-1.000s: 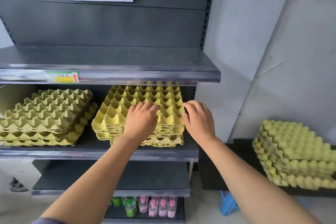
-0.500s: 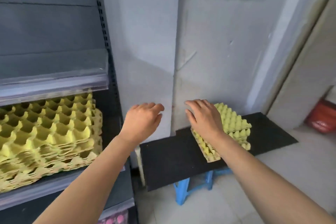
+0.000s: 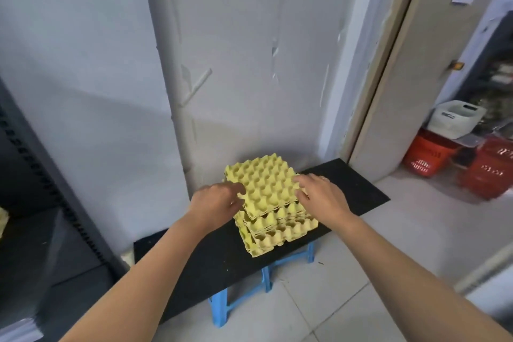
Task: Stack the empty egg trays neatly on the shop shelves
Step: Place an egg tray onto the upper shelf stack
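Yellow pulp egg trays point(image 3: 277, 226) sit in a loose pile on the black bench point(image 3: 355, 191), a board propped on a blue stool point(image 3: 222, 305), right of the dark shelf unit point(image 3: 41, 203).

Step in hand: pickup from the supply pile.
- The left hand point(image 3: 216, 200) is at the left edge of the top trays point(image 3: 266, 186), fingers curled over, thumb lower down, pinching.
- The right hand point(image 3: 324, 197) does the same on the right edge.
- How many trays are in the pinch I can't tell. The top batch sits skewed against the ones below.

Next move, as I read it: lift straight up so the nested cups release without dragging the lower trays. Then swing left to the shelf. Keep the batch level, since pulp flexes and edge pinches can tear. The lower trays overhang unevenly, so they may shift.

Red baskets point(image 3: 427, 158) are far right by the doorway, out of the way.
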